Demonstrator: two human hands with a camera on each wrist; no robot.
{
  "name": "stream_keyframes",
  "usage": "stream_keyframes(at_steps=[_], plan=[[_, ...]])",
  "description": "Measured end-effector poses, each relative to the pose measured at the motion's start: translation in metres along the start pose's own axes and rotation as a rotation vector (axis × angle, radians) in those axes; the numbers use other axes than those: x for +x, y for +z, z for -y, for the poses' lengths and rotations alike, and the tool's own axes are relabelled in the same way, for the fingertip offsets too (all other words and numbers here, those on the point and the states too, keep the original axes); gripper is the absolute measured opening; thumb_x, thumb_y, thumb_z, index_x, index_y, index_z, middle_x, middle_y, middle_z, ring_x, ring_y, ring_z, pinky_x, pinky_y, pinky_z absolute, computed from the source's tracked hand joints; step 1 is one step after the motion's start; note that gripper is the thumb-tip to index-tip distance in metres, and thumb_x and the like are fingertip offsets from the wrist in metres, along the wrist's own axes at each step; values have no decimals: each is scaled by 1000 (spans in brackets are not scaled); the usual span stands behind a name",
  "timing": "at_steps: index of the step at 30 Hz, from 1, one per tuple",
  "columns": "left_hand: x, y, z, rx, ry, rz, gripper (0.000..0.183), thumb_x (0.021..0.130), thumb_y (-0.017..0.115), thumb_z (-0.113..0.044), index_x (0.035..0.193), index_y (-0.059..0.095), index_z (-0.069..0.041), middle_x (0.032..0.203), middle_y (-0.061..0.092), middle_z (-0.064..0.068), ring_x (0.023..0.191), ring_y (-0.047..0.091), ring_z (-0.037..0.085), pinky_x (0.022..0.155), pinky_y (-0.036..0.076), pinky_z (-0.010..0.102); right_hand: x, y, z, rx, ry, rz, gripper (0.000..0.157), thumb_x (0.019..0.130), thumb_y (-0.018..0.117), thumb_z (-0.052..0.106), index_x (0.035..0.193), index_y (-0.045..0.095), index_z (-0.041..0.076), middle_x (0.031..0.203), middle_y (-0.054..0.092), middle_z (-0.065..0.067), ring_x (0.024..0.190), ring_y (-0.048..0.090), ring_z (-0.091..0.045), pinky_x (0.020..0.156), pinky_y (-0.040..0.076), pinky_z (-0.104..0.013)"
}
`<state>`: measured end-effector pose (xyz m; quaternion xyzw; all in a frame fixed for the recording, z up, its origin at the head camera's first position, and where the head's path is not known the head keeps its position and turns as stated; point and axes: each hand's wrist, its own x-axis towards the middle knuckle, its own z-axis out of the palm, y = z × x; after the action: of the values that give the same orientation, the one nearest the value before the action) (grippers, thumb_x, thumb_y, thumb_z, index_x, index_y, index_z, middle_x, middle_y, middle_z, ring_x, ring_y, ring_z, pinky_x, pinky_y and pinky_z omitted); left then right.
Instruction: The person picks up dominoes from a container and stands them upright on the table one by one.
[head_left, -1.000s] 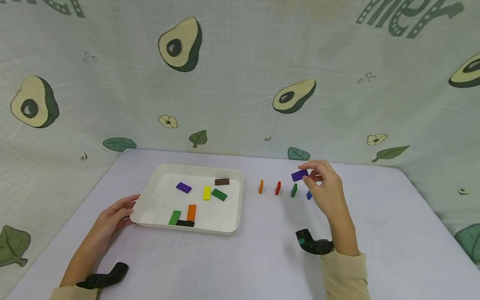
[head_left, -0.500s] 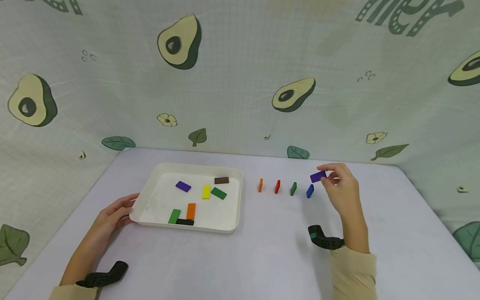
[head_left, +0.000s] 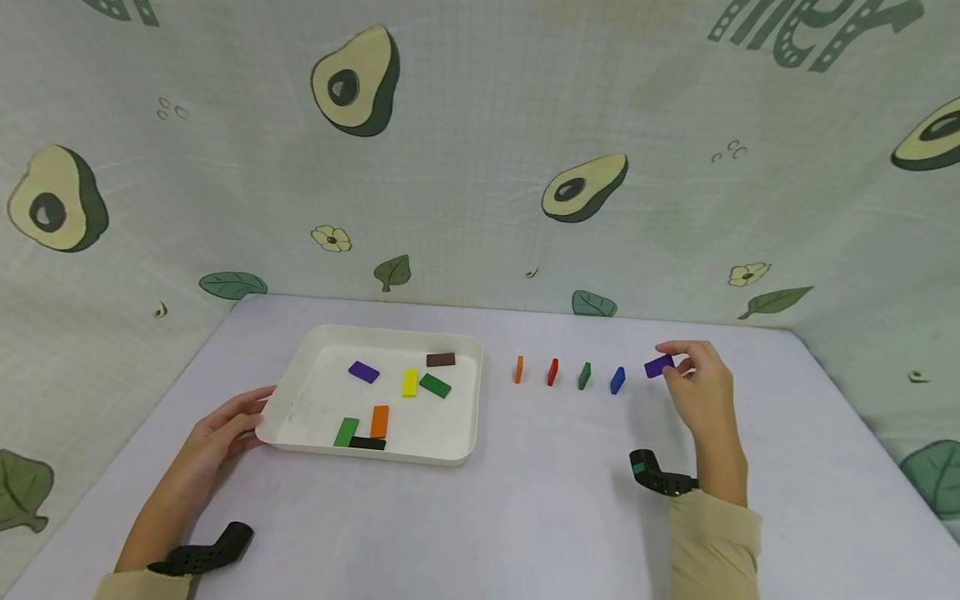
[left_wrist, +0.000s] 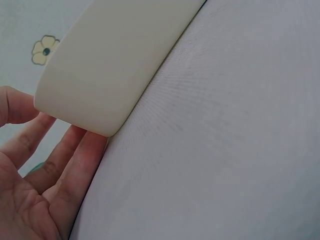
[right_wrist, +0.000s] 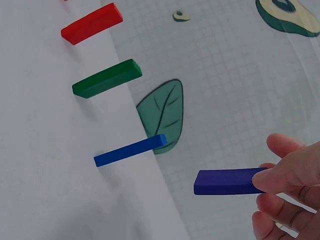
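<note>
In the head view my right hand [head_left: 701, 387] pinches a purple domino block [head_left: 659, 366] between thumb and fingers. It is just right of a row of upright dominoes: orange [head_left: 519, 369], red [head_left: 552, 372], green [head_left: 585, 376] and blue [head_left: 617, 381]. The right wrist view shows the held purple domino [right_wrist: 225, 181] level, apart from the blue one [right_wrist: 130, 150]. At the left, my left hand [head_left: 225, 429] touches the outer end of a white tray [head_left: 300, 392]; in the left wrist view its fingers [left_wrist: 82, 160] are extended against the tray's outer wall [left_wrist: 110, 65].
Several dominoes lie flat in the tray, among them a purple [head_left: 363, 372], a yellow [head_left: 409, 382], a brown [head_left: 441, 360], an orange [head_left: 379, 422] and a black one [head_left: 367, 443]. A printed cloth [head_left: 465, 167] rises behind the white table [head_left: 480, 533].
My right hand has carried the purple domino rightward past the blue one and lowered it closer to the table. The left hand stays at the tray.
</note>
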<state>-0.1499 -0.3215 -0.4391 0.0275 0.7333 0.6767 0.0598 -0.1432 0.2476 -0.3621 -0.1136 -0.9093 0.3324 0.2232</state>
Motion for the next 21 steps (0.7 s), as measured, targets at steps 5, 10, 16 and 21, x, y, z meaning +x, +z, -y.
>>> stream_keyframes(at_steps=[5, 10, 16, 21], plan=[[0, -1, 0, 5, -2, 0, 35, 95, 53, -19, 130, 54, -18, 112, 59, -26, 90, 60, -3, 72, 50, 15, 1, 4, -9, -14, 20, 19, 26, 86, 52, -5, 110, 62, 0, 109, 52, -17, 85, 45, -20, 62, 34, -14], [1, -2, 0, 20, -8, -2, 36, 95, 52, -19, 131, 52, -17, 112, 58, -27, 90, 60, -3, 72, 50, 15, 2, 8, -16, -26, 38, 64, 26, 87, 52, -4, 111, 61, 1, 112, 50, -18, 88, 45, -23, 61, 35, -18], [0, -1, 0, 4, 7, 11, 36, 96, 52, -17, 132, 52, -16, 113, 59, -25, 90, 60, -2, 72, 50, 15, 2, 12, -23, -41, 24, 87, 25, 86, 51, -5, 109, 61, 0, 112, 51, -18, 88, 45, -23, 60, 35, -20], [0, -1, 0, 3, 10, 7, 36, 96, 52, -17, 132, 52, -16, 113, 59, -25, 90, 60, -3, 72, 50, 14, 1, 15, -26, -41, 12, 96, 25, 85, 51, -7, 107, 61, -2, 110, 51, -19, 86, 44, -25, 62, 33, -24]])
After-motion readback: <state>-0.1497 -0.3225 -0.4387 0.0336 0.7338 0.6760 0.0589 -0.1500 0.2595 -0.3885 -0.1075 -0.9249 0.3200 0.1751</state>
